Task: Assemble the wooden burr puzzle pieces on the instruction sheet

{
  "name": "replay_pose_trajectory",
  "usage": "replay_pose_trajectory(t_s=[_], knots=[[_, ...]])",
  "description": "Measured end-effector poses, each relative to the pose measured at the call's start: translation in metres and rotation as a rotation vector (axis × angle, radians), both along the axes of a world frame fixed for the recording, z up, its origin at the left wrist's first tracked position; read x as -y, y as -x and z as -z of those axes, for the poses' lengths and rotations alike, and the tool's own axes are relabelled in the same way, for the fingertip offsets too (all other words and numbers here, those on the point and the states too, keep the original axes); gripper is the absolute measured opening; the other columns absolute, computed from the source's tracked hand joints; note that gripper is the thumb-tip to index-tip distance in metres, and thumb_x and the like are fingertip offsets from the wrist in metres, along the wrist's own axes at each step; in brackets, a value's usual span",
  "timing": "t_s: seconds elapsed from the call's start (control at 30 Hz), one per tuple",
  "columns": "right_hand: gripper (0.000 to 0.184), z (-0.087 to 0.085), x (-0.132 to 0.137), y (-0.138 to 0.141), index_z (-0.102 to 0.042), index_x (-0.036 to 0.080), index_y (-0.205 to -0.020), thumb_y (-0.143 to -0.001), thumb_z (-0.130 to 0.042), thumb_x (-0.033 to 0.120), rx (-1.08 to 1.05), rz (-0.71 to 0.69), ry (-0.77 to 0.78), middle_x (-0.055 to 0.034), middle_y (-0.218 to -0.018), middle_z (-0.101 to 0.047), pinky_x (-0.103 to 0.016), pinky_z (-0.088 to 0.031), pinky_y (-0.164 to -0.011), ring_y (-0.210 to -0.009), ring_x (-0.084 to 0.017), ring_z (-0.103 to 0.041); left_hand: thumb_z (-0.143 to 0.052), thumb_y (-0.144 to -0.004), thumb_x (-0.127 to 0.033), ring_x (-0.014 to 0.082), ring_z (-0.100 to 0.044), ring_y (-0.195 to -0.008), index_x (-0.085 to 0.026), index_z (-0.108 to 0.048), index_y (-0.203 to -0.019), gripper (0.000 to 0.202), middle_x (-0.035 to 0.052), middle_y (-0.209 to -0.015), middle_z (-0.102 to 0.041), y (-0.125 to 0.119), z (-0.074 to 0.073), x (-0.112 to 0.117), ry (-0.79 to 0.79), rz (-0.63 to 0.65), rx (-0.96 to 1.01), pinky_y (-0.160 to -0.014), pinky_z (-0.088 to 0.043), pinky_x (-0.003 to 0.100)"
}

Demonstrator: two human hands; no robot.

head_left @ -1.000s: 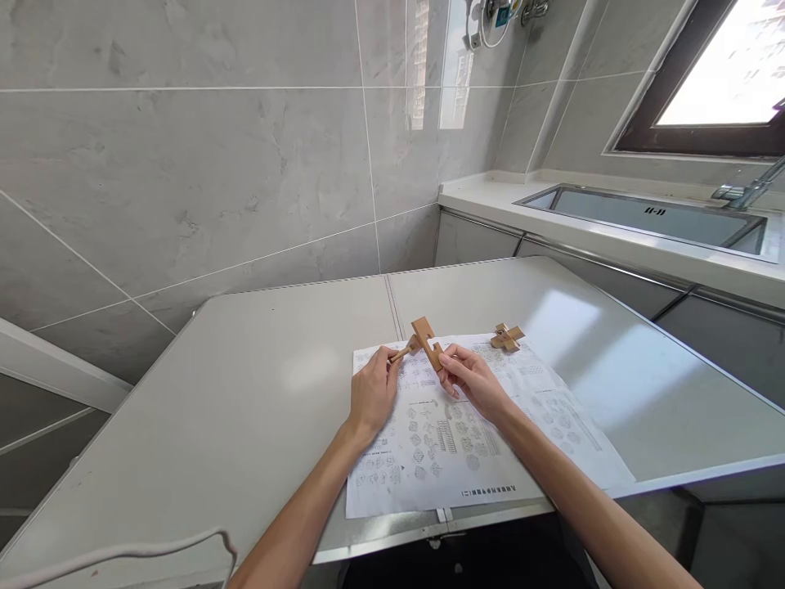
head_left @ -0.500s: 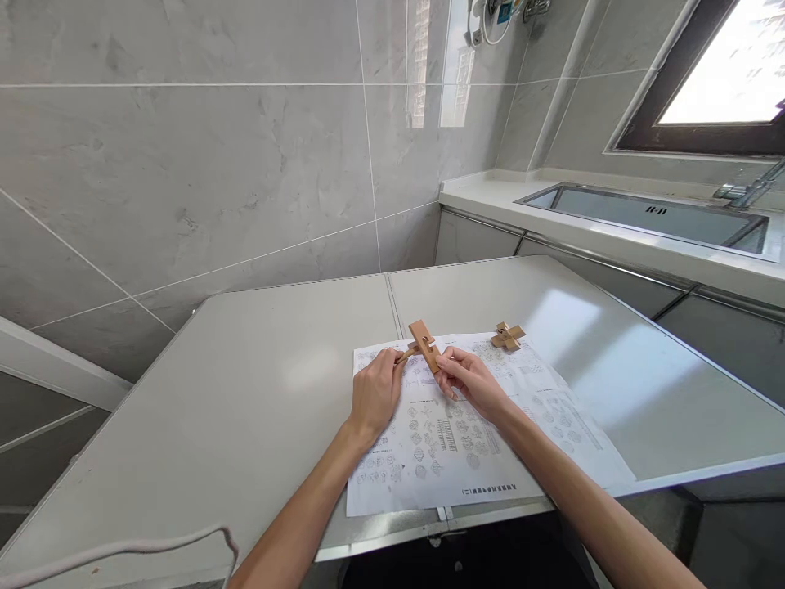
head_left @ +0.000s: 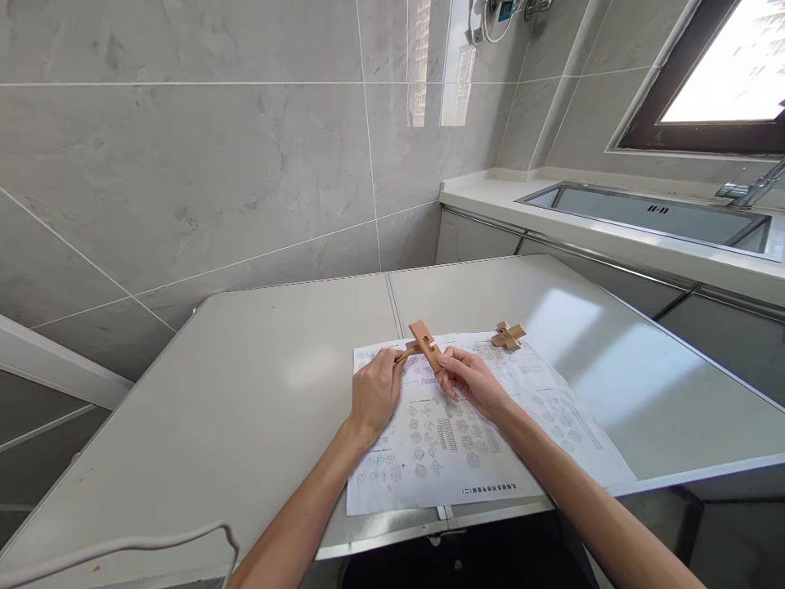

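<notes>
Between my hands is a notched wooden puzzle piece (head_left: 423, 337), tilted above the far part of a printed sheet (head_left: 405, 483). The fingers of my right hand (head_left: 469, 378) pinch its lower end. My left hand (head_left: 377, 388) is closed on a thinner wooden piece (head_left: 410, 350) that meets the notched one from the left; whether the two are joined I cannot tell. Farther right, a small cross-shaped wooden puzzle assembly (head_left: 508, 335) rests at the sheet's far edge, apart from both hands. The sheet carries rows of small puzzle drawings.
The pale folding table (head_left: 263, 409) has a seam running from front to back. A white cable (head_left: 135, 542) lies at the near left. Beyond the table on the right stands a counter with a sink (head_left: 650, 217) and a faucet (head_left: 748, 192). A grey tiled wall (head_left: 214, 164) rises behind.
</notes>
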State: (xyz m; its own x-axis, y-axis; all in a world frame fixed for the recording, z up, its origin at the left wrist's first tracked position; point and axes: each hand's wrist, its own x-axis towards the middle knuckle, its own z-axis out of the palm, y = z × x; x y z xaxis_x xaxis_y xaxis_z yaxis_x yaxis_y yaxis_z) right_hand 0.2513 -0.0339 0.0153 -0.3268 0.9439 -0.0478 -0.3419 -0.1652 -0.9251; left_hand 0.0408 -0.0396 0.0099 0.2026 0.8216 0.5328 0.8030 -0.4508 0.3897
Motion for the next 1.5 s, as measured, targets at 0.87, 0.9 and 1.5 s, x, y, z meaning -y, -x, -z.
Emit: replay_pose_trajectory(t_s=[0.87,0.9,1.5], knots=[[0.045,0.010,-0.001,-0.001,-0.058,0.020,-0.081,-0.088,-0.080,0.059,0.116,-0.089,-0.048,0.0019,-0.067,-0.065,-0.025,-0.046,-0.046,-0.048,-0.011,-0.057,-0.046,-0.110,-0.037,0.0142,-0.067,-0.068,-0.024,-0.061,-0.108,0.020,-0.0001,-0.090,-0.076,-0.003,-0.005,0.004,0.099,0.115,0.202,-0.065,-0.050,0.027],[0.045,0.010,-0.001,-0.002,-0.058,0.021,-0.082,-0.088,-0.079,0.059,0.114,-0.113,-0.057,0.0027,-0.066,-0.064,-0.025,-0.046,-0.045,-0.047,-0.011,-0.056,-0.046,-0.110,-0.037,0.0141,-0.066,-0.066,-0.025,-0.061,-0.108,0.020,-0.0006,-0.087,-0.075,-0.003,-0.005,0.004,0.109,0.122,0.205,-0.064,-0.050,0.027],[0.043,0.011,-0.005,-0.006,-0.057,0.019,-0.080,-0.085,-0.084,0.052,-0.080,-0.148,0.166,0.0038,-0.066,-0.055,-0.022,-0.033,-0.039,-0.047,-0.008,-0.046,-0.051,-0.109,-0.039,0.0152,-0.074,-0.069,-0.027,-0.055,-0.130,0.024,-0.0016,-0.097,-0.080,-0.003,-0.004,0.002,0.184,0.104,0.208,-0.068,-0.055,0.028]])
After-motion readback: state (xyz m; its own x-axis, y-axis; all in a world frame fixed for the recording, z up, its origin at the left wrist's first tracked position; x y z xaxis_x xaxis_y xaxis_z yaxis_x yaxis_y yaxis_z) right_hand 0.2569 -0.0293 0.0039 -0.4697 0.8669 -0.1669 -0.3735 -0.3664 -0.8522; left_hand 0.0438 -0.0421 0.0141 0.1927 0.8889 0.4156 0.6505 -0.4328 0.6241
